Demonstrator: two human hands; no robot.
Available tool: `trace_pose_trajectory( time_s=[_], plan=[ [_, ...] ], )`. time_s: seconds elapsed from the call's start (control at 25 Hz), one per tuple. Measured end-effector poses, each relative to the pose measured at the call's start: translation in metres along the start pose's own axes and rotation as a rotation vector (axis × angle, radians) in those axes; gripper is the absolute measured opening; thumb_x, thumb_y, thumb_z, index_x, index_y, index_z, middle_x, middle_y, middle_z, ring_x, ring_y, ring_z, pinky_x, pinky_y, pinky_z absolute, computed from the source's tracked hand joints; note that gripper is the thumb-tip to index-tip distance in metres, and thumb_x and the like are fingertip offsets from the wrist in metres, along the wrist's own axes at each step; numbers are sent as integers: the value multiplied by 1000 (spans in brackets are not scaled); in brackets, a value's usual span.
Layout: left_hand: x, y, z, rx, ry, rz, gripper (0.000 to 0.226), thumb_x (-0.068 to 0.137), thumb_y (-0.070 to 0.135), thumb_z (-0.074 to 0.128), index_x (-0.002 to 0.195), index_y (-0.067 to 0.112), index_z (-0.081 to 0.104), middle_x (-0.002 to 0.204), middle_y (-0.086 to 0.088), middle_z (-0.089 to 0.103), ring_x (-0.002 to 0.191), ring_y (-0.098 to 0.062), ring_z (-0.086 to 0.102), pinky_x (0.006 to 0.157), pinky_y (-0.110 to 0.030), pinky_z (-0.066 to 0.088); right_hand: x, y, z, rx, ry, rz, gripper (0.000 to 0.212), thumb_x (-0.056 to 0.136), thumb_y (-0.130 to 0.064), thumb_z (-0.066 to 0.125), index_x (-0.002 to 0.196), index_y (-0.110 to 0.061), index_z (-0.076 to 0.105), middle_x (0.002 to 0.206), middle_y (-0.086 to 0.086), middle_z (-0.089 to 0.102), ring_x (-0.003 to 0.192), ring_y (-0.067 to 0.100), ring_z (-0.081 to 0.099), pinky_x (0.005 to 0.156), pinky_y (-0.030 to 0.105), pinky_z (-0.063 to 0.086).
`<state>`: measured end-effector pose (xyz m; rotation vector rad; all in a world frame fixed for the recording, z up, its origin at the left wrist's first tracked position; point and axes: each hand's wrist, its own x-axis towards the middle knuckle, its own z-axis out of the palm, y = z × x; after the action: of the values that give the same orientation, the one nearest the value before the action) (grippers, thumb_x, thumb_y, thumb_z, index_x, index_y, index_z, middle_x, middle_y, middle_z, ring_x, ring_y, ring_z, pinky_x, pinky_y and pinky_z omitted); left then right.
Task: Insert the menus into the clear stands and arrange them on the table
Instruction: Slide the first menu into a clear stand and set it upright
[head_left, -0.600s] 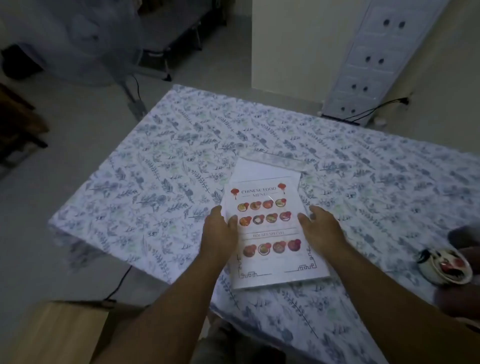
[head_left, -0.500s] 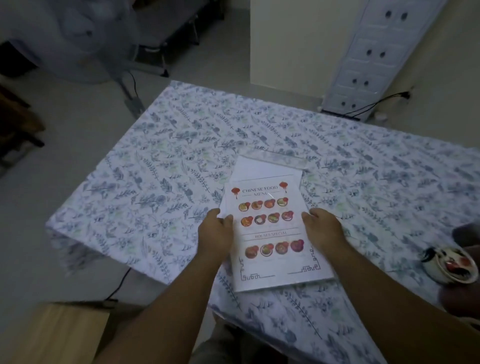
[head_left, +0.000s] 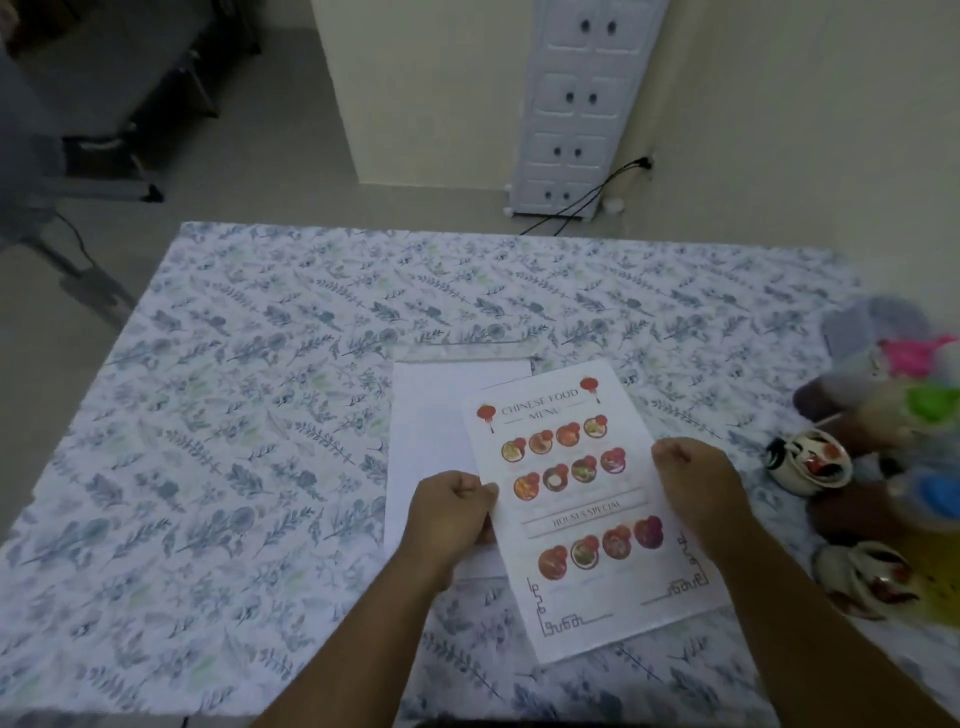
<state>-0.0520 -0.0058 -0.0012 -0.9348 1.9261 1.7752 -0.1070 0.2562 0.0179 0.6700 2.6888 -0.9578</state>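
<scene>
A printed Chinese food menu (head_left: 582, 499) with red dish pictures is held over the table, tilted a little clockwise. My left hand (head_left: 452, 512) pinches its left edge and my right hand (head_left: 698, 480) grips its right edge. Under it lies a plain white sheet (head_left: 431, 415) flat on the floral tablecloth (head_left: 234, 415). A clear stand (head_left: 467, 353) lies flat just beyond the white sheet; its outline is faint.
Small patterned bowls (head_left: 810, 465) and several bottles with pink, green and blue caps (head_left: 930, 400) crowd the table's right edge. A white drawer unit (head_left: 576, 104) with cables stands against the far wall. A fan base (head_left: 88, 280) is on the floor at left.
Both hands have drawn the printed menu to the right and slightly toward me, uncovering the white sheet beneath. The camera view has swung right, bringing the bottles into sight.
</scene>
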Motion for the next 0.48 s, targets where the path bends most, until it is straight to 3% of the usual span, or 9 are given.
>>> trace_pose_trajectory(
  time_s=[0.12,0.24,0.32,0.4,0.48],
  plan=[
    [0,35,26,58,-61,161,15,95,20,69,89,6,70,88,-8,80,77,-23,79,69,-39,66,1,15,-33,120,134,-58,32,100,-29,45,81,-13,65,82,8,69,77,26,63,72,37,48],
    [-1,69,49,70,-75,365,7,93,20,71,91,13,71,92,-7,79,85,-26,77,74,-45,66,14,31,-57,286,246,-133,25,100,-25,55,111,-10,72,99,6,71,89,23,65,81,38,52],
    [1,85,64,67,-66,485,5,93,20,71,90,15,71,92,-8,79,88,-29,76,79,-51,64,27,37,-71,410,299,-178,18,98,-20,60,110,-11,71,94,1,71,83,9,68,74,28,53],
    [4,93,77,37,-71,570,3,93,18,70,91,17,72,95,-8,79,93,-29,76,84,-53,62,40,40,-79,499,316,-239,9,98,-17,61,103,-17,68,86,-12,70,74,-9,67,63,9,50],
    [5,93,89,35,-75,621,9,94,15,69,89,22,72,98,-6,80,97,-28,75,87,-52,61,52,44,-81,522,324,-261,7,97,-17,62,100,-20,68,84,-18,68,71,-16,64,58,2,46]
  ],
)
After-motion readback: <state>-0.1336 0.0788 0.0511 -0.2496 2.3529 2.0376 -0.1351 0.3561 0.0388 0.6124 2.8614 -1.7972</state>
